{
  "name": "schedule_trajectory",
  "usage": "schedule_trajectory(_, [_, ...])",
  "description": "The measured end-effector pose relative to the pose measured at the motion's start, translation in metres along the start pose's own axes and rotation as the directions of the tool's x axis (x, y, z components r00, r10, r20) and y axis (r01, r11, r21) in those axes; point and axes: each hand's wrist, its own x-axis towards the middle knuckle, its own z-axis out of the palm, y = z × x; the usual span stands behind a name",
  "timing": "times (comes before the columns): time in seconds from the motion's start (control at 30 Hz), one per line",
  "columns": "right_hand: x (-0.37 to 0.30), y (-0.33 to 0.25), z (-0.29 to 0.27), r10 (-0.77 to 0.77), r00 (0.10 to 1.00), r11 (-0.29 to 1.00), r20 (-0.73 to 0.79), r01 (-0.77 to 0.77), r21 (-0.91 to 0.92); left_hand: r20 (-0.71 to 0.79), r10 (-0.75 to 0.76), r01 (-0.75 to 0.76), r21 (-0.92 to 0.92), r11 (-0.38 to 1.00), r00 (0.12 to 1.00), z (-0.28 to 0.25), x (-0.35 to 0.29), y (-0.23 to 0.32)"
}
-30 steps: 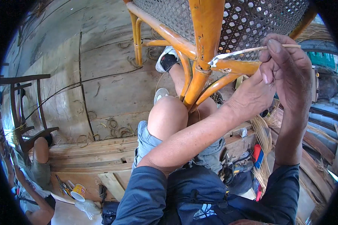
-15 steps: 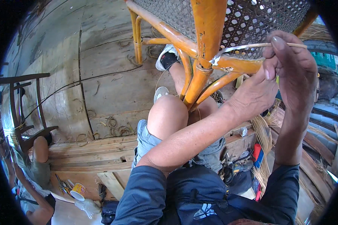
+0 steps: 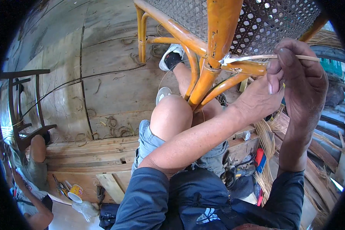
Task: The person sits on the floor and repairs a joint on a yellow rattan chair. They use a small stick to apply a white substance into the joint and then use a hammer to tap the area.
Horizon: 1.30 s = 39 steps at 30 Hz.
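With my right hand (image 3: 303, 73) I pinch a thin stick (image 3: 261, 57), its white-coated tip at the orange chair leg (image 3: 223, 28). My left hand (image 3: 260, 87) is curled just beside my right; whether it grips anything I cannot tell.

Chair frame (image 3: 224, 27) — gleaming orange | woven panel (image 3: 270, 30) — showing pale dots on dark | thin strip (image 3: 266, 56): showing tan and white
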Motion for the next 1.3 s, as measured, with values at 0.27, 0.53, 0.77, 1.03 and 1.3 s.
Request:
schedule_trajectory(0.27, [0.010,-0.004,0.005,0.092,0.996,0.994,-0.016,-0.093,-0.062,0.195,-0.007,-0.040,0.238,0.970,0.981,0.001,0.000,0.001])
schedule_trajectory(0.53, [0.012,-0.001,0.005,0.120,0.993,0.986,-0.013,-0.121,-0.111,0.171,0.065,-0.128,0.389,0.912,0.983,-0.001,-0.001,0.004])
schedule_trajectory(0.77, [0.013,-0.005,0.004,0.133,0.991,0.990,-0.002,-0.133,-0.037,0.115,0.061,-0.100,0.370,0.924,0.992,0.000,0.000,0.004])
schedule_trajectory(1.03, [0.016,0.001,-0.005,0.181,0.982,0.981,-0.061,-0.185,-0.067,0.180,0.101,-0.187,0.564,0.804,0.978,-0.009,0.006,0.010])
schedule_trajectory(1.3, [0.022,0.010,-0.008,0.167,0.985,0.985,-0.046,-0.168,-0.039,0.173,0.109,-0.189,0.560,0.807,0.979,0.002,-0.004,0.001])
